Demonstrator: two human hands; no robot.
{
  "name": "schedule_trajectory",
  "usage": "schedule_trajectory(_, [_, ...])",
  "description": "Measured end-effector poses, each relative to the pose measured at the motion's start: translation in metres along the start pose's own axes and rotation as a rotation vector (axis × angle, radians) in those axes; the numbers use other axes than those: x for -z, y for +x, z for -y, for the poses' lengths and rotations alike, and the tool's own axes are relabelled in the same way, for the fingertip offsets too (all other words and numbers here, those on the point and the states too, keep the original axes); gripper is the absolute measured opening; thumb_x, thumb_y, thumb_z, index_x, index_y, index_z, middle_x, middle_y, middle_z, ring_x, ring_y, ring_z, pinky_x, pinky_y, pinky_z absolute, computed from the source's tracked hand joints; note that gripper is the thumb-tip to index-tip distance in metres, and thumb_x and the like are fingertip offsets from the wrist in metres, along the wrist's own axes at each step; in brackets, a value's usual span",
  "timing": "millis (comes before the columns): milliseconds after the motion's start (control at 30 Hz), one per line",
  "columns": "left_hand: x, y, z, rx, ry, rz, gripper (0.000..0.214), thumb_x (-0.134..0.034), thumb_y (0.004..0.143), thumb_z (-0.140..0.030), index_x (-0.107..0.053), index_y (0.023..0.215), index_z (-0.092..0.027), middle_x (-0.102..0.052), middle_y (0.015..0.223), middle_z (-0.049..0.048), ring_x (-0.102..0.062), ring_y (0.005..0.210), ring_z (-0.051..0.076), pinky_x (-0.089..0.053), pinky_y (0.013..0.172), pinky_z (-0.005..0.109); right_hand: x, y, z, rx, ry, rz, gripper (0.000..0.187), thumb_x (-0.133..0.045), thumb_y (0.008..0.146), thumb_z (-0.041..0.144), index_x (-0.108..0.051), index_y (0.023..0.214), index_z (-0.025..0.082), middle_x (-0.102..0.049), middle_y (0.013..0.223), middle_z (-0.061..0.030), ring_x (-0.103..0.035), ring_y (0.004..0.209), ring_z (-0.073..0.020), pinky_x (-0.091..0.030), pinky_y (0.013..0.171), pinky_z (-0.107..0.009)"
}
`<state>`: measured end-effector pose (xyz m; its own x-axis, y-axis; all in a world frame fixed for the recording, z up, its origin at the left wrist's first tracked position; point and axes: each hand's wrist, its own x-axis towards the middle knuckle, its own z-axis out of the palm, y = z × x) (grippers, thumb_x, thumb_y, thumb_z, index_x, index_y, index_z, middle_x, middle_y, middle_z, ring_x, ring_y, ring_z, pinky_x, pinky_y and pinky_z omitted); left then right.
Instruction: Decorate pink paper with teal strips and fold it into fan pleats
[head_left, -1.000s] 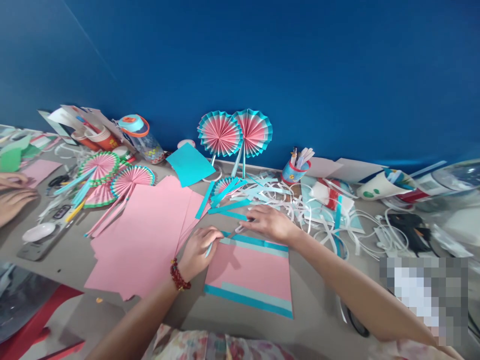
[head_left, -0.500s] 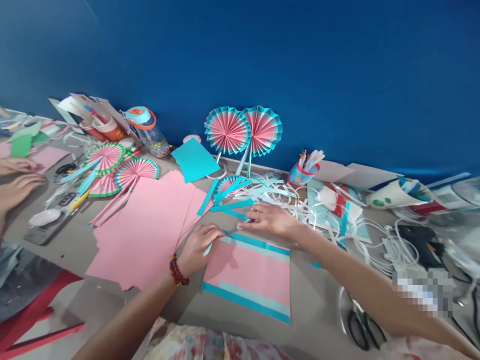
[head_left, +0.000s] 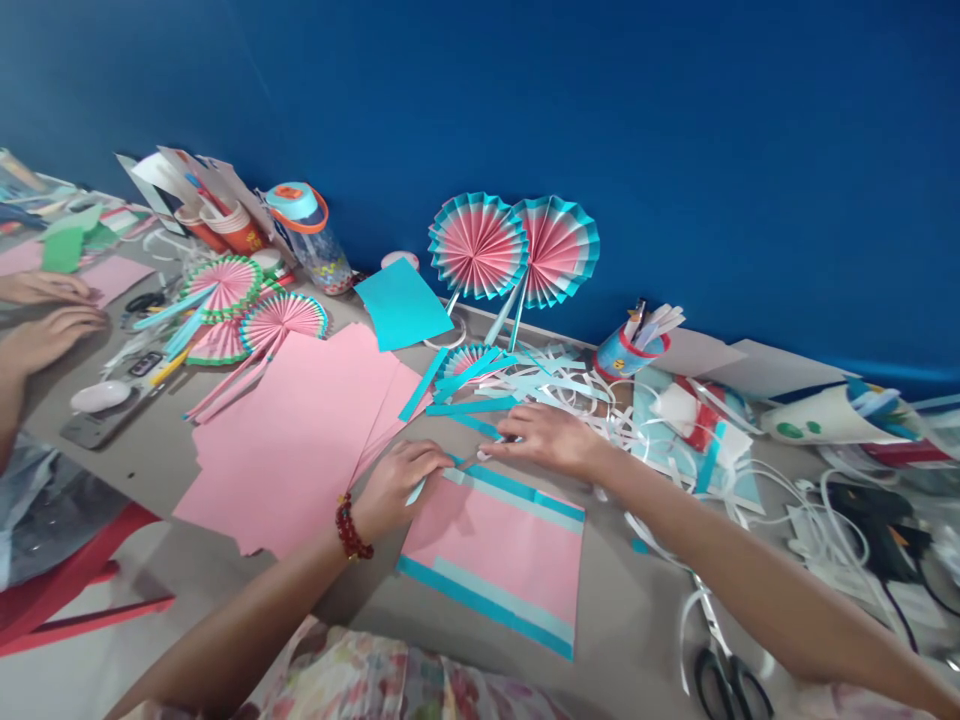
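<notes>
1. While the left hand (head_left: 399, 485), a red beaded bracelet (head_left: 351, 527) at its wrist, rests at the upper left corner of the pink paper sheet banded in turquoise and pale blue (head_left: 499, 550), its fingers are pinched on a narrow pale-blue paper strip (head_left: 415, 491).
2. The right hand (head_left: 547, 438) bends over the sheet's upper edge, fingers curled near a small pale item (head_left: 483, 455); from here I cannot tell whether they grip it.
3. That banded sheet lies flat on the grey desk (head_left: 622, 620), most of its face uncovered.
4. Left of it spreads a stack of plain pink paper sheets (head_left: 292, 450); to its right lie black-handled metal scissors (head_left: 711, 668).
</notes>
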<state>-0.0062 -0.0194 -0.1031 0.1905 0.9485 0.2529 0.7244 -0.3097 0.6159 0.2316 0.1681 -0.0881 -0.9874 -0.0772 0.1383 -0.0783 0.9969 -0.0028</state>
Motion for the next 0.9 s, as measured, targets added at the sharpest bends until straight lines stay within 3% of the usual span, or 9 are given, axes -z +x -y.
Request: schedule_trajectory(900, [-0.0001, -0.0026, 0.0049, -0.029, -0.008, 0.068, 0.032, -0.049, 0.085, -0.008, -0.066, 0.108, -0.023, -0.066, 0.104, 0.006, -0.063, 0.098, 0.02, -0.047, 0.083, 0.033, -0.0007, 0.0063, 0.004, -0.02, 0.036, 0.017, 0.031, -0.047, 0.102, 0.025, -0.065, 0.122, 0.04, -0.065, 0.102, -0.0017, -0.053, 0.09, -0.0163, -0.038, 0.073, -0.03])
